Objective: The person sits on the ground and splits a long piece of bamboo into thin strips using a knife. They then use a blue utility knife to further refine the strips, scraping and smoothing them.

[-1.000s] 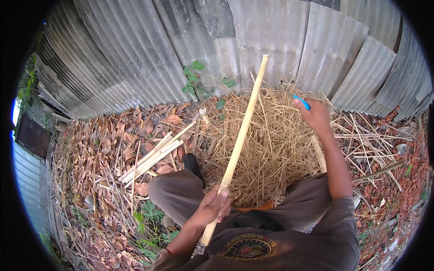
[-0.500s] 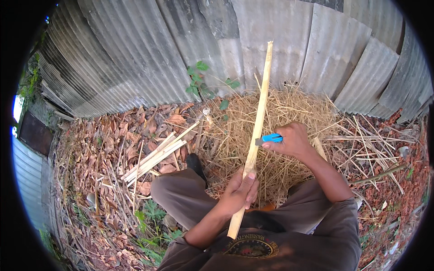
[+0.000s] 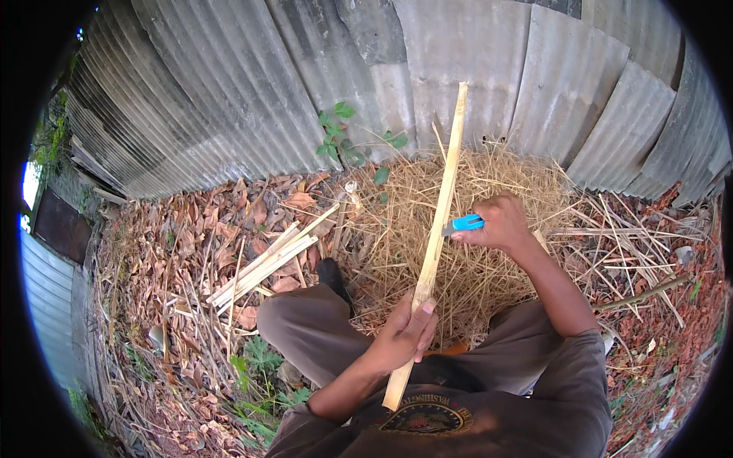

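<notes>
A long pale strip of split wood, perhaps bamboo (image 3: 438, 237), slants up and away from my lap. My left hand (image 3: 402, 330) is wrapped round its lower part, with the near end sticking out below the fist. In my right hand (image 3: 502, 224) is a blue-handled utility knife (image 3: 467, 222). Its short blade points left and meets the right edge of the strip, roughly midway along. A thin sliver (image 3: 439, 140) stands up beside the strip's far half; where it joins is hard to make out.
A heap of pale shavings (image 3: 504, 183) lies in front of me, against a corrugated metal fence (image 3: 473, 46). Several cut strips (image 3: 263, 267) rest on dry leaves at the left. Thin sticks (image 3: 634, 252) are scattered at the right. A small green plant (image 3: 333, 133) grows by the fence.
My right hand and the knife have moved slightly away from me and to the right along the strip. The strip has shifted a little toward me.
</notes>
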A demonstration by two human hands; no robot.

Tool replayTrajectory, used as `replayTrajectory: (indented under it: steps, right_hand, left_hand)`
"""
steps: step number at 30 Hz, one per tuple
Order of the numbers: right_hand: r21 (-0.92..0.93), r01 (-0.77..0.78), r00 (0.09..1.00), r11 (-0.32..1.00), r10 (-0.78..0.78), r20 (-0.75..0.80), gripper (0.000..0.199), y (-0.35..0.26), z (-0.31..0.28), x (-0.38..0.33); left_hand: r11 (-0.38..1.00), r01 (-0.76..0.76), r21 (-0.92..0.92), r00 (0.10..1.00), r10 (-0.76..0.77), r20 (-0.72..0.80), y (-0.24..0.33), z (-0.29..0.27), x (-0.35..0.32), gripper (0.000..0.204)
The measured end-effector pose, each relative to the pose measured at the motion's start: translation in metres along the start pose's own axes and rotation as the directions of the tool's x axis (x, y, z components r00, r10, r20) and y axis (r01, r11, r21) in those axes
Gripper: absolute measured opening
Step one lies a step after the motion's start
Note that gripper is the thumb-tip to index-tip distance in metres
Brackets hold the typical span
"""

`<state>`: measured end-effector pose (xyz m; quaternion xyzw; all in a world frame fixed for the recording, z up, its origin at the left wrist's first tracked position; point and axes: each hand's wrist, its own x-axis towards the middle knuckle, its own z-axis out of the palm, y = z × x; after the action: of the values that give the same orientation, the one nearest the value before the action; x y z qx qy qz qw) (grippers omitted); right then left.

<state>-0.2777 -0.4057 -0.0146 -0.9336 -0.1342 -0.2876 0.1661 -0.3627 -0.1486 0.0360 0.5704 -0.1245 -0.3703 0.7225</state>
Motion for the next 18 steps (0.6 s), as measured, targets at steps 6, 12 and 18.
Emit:
replayTrajectory:
  steps: [6,12,18]
  right_hand:
    - [-0.039,0.166,0.985,0.985,-0.168,-0.05,0.073,0.013,0.0,0.01]
    - [-0.156,-0.511,0.85,0.845,0.524,0.053,0.079,0.078,-0.021,0.022]
    - [-0.29,-0.527,0.846,0.799,0.525,-0.09,0.077,0.12,-0.035,0.01]
  left_hand:
    - [0.999,0.03,0.011,1.0,-0.03,0.007,-0.003,-0.002,-0.003,0.021]
    - [0.988,0.111,0.111,0.977,-0.129,0.171,0.002,0.002,-0.041,0.025]
    - [0.981,0.162,0.103,0.963,-0.18,0.198,0.0,-0.01,-0.068,0.035]
